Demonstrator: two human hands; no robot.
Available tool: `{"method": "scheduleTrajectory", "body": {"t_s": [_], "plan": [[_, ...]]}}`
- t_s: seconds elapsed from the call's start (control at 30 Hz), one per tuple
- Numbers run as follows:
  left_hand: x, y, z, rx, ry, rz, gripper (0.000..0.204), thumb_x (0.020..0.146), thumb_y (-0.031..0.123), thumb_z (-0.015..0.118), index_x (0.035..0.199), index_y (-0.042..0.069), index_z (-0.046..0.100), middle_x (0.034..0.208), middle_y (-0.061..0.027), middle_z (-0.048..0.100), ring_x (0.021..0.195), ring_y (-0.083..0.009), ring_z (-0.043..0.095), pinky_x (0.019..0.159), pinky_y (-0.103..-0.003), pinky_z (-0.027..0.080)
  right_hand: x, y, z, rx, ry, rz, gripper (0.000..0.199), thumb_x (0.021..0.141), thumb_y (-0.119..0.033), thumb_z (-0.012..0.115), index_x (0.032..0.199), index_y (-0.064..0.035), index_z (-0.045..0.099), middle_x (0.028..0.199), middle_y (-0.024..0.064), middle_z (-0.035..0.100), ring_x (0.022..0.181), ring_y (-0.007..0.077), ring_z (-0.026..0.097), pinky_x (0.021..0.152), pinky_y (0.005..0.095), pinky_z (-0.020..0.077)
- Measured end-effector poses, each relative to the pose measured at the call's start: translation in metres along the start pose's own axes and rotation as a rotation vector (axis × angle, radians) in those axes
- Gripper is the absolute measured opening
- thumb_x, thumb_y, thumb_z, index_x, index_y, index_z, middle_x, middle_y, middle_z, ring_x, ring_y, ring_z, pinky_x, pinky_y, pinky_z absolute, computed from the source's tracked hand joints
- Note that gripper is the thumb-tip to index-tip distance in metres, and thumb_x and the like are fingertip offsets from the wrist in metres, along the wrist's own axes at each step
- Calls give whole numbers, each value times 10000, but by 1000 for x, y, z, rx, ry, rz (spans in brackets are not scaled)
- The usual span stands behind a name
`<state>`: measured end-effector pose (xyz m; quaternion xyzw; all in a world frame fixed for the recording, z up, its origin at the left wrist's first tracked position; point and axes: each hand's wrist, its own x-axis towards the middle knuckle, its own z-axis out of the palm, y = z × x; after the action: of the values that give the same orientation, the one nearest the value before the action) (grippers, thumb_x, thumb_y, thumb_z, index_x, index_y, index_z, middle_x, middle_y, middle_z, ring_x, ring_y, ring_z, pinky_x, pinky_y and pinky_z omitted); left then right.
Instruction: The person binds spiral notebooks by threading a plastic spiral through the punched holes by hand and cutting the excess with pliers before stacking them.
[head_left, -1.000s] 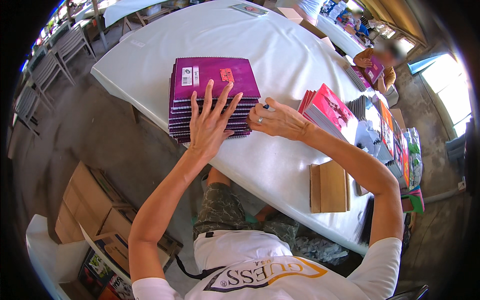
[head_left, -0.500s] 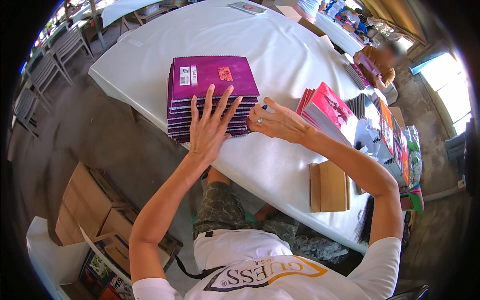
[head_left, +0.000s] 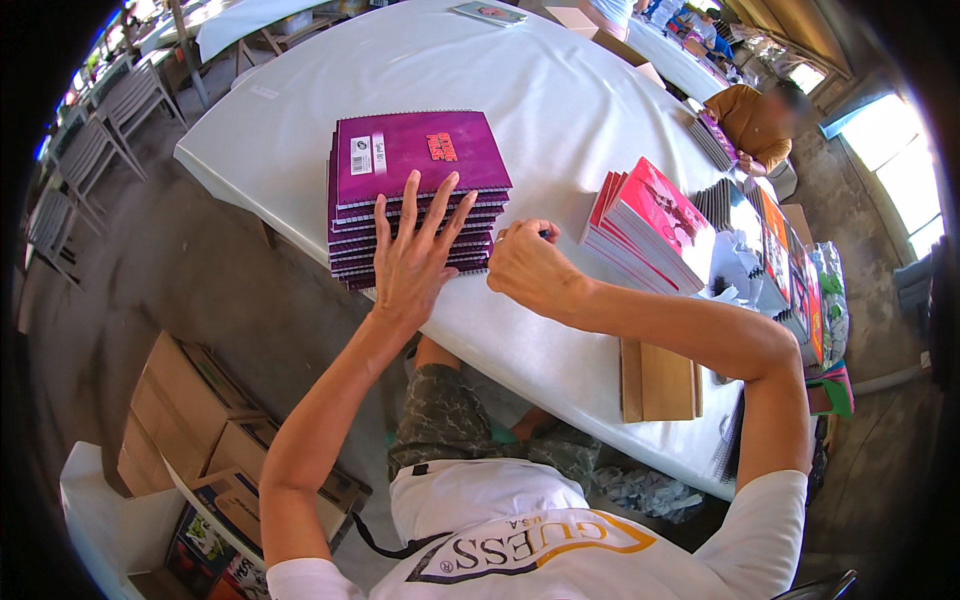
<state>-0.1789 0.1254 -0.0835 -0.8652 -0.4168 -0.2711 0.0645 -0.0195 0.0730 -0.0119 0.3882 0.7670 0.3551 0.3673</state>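
A tall stack of purple spiral notebooks [head_left: 425, 150] lies near the edge of the white-covered table [head_left: 540, 340]. Across its near side rests my left hand [head_left: 412, 265], fingers spread, tips on the top cover. At the stack's right side my right hand [head_left: 537, 262] is closed in a fist. A short, dark blue, pen-like thing [head_left: 546, 235] pokes out above that fist; most of it is hidden by the fingers, so its kind cannot be told.
To the right lie red-covered notebooks [head_left: 660, 225], crumpled clear plastic [head_left: 735, 265] and more notebooks [head_left: 790, 275]. Brown cardboard pieces [head_left: 665, 385] lie near the table's edge. Cardboard boxes [head_left: 180, 410] stand at lower left. A co-worker [head_left: 755, 120] sits at the far right.
My right hand has rolled over into a fist, showing its back, beside the stack. My left hand stays on the notebooks. The co-worker has lowered a purple notebook towards the table.
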Motion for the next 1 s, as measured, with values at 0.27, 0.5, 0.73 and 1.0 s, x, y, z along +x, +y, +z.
{"method": "scheduleTrajectory", "body": {"t_s": [0.27,0.5,0.73,1.0], "plan": [[-10,2,8,-17,-1,14,1075,592,227,868,1518,282,323,1596,6,226,1457,-350,215,1112,-640,250,-2,36,66,-67,581,-252,220,853,-260,633,1068,-235,595,1089,-70,527,1186,128,455,1069,383,311],[-9,4,7,-11,-7,14,1067,625,159,840,1532,287,293,1597,9,229,1458,-343,220,1119,-636,253,7,28,92,12,690,-220,138,834,-226,636,972,-223,640,1005,-42,555,1153,166,495,1032,391,363],[-10,3,9,28,-9,29,1112,577,235,876,1528,272,300,1603,1,222,1451,-378,223,1108,-649,253,-1,-25,40,444,-276,208,238,777,-193,675,993,-94,664,1096,92,606,1115,247,538,889,436,441],[-73,42,-27,-1091,54,-364,911,845,177,742,1531,9,168,1598,-184,165,1479,-327,181,1177,-448,223,-83,-8,128,691,-36,123,639,868,-555,603,1274,-65,544,1195,134,573,1140,296,543,967,466,413]]}}
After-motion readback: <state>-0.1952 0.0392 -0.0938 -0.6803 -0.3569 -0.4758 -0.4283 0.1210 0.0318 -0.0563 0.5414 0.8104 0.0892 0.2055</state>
